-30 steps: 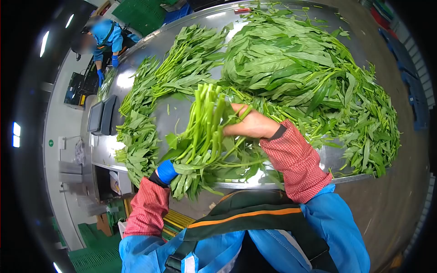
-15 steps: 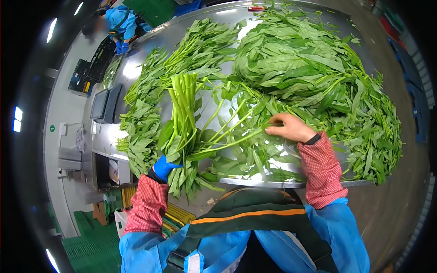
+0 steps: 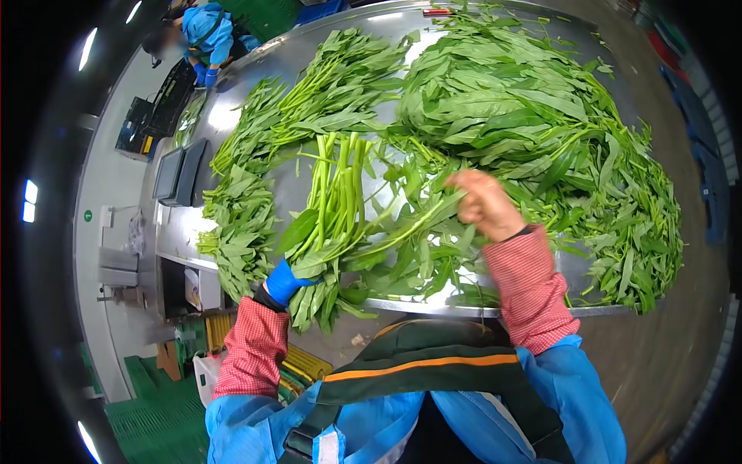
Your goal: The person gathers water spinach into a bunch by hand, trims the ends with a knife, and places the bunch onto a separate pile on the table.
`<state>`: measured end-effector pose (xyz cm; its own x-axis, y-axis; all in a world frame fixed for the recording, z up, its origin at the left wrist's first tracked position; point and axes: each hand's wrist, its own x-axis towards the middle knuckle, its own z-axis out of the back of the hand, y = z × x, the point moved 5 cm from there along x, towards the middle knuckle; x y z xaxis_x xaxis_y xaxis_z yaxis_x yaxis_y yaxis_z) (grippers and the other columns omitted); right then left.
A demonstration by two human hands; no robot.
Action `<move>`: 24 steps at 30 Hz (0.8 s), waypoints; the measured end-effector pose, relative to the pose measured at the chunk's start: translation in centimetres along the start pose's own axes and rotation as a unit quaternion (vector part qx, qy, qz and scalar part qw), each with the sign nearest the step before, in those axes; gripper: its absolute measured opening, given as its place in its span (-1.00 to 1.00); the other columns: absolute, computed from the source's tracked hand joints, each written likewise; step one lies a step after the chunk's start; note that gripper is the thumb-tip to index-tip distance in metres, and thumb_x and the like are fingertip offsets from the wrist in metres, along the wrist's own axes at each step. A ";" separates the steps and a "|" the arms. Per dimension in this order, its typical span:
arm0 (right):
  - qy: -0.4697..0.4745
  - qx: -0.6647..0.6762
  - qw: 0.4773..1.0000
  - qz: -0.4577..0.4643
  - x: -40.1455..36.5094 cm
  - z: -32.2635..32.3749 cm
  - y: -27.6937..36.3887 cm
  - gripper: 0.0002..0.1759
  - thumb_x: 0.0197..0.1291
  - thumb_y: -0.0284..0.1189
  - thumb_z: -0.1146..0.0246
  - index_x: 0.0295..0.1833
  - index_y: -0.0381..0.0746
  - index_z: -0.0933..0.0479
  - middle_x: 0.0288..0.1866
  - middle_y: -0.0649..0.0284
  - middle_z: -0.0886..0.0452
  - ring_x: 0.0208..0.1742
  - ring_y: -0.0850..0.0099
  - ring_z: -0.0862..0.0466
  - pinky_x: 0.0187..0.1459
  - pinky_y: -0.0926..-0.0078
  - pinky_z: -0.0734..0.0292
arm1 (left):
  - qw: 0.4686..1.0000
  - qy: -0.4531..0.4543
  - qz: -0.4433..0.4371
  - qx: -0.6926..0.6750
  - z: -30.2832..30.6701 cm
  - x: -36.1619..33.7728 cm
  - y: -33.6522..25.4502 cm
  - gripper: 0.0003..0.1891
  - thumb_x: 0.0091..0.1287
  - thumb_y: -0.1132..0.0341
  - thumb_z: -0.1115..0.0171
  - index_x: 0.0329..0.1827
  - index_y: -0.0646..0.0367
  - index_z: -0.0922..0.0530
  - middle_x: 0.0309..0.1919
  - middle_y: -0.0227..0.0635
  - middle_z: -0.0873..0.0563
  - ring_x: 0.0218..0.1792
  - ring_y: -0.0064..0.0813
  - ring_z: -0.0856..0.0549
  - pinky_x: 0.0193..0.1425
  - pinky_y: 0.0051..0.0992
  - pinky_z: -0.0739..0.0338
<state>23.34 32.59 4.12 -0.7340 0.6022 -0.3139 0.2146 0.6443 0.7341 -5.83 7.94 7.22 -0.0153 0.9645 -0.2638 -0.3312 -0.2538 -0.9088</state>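
Note:
My left hand point(image 3: 287, 283), in a blue glove, is closed around the leafy part of a bunch of water spinach point(image 3: 338, 189) at the table's front edge. The cut stems of the bunch point up and away from me, and its leaves hang below the hand. My bare right hand point(image 3: 487, 205) is over loose water spinach stems point(image 3: 425, 232) in the middle of the table, blurred by motion. A long stem runs from the bunch toward its fingers; whether they grip it is not clear.
A big heap of water spinach point(image 3: 502, 108) covers the right side of the metal table point(image 3: 239, 97). Sorted bunches point(image 3: 239, 209) lie along the left. A red-handled tool point(image 3: 437, 12) is at the far edge. Another person point(image 3: 207, 35) in blue works at the far left.
My right hand has moved up and away from me, its fingers blurring. The bunch in my left hand has shifted right, its stems now fanned wider.

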 end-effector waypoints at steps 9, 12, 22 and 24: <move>0.014 -0.511 0.810 0.287 1.1 -8.2 3.9 -0.63 0.23 -0.23 -0.27 0.03 -0.24 -0.53 -0.54 0.40 -0.49 -0.53 0.45 -0.49 -0.38 0.44 -0.48 | 0.987 0.099 -0.067 0.103 -1.8 0.8 -0.5 -0.28 0.09 0.40 -0.43 0.37 0.18 -0.37 0.30 -0.24 -0.49 0.28 -0.30 -0.46 0.41 -0.34 -0.27; -0.003 -0.249 0.935 0.251 2.0 -6.3 5.5 -0.73 0.35 -0.27 -0.12 -0.07 -0.24 -0.57 -0.65 0.49 -0.34 -0.67 0.64 -0.30 -0.63 0.62 -0.26 | 0.990 0.102 -0.032 0.088 -1.7 0.5 0.1 -0.24 0.09 0.40 -0.44 0.40 0.18 -0.32 0.30 -0.24 -0.49 0.30 -0.31 -0.45 0.44 -0.35 -0.24; 0.003 -0.639 0.664 0.388 -1.3 -10.1 4.7 -0.32 -0.19 0.00 -0.47 0.02 -0.21 -0.60 -0.27 0.12 -0.53 -0.12 0.28 -0.53 -0.13 0.32 -0.43 | 0.984 0.126 -0.023 0.126 -1.1 -0.4 0.6 -0.14 0.09 0.39 -0.47 0.47 0.17 -0.22 0.41 -0.25 -0.35 0.40 -0.33 -0.33 0.48 -0.36 -0.16; 0.035 -0.707 0.580 0.403 -2.2 -12.2 4.3 -0.33 -0.26 0.02 -0.49 -0.10 -0.26 -0.63 -0.22 0.06 -0.53 -0.15 0.25 -0.50 -0.10 0.26 -0.40 | 0.973 0.134 -0.086 0.169 -1.8 0.3 -1.1 -0.16 0.07 0.36 -0.49 0.45 0.18 -0.26 0.40 -0.24 -0.37 0.39 -0.36 -0.34 0.47 -0.35 -0.17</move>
<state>17.99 28.26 15.30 -0.7971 0.3871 0.4634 -0.2007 -0.8937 0.4013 -3.79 8.37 7.57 0.3004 0.9249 -0.2329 -0.5988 -0.0072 -0.8009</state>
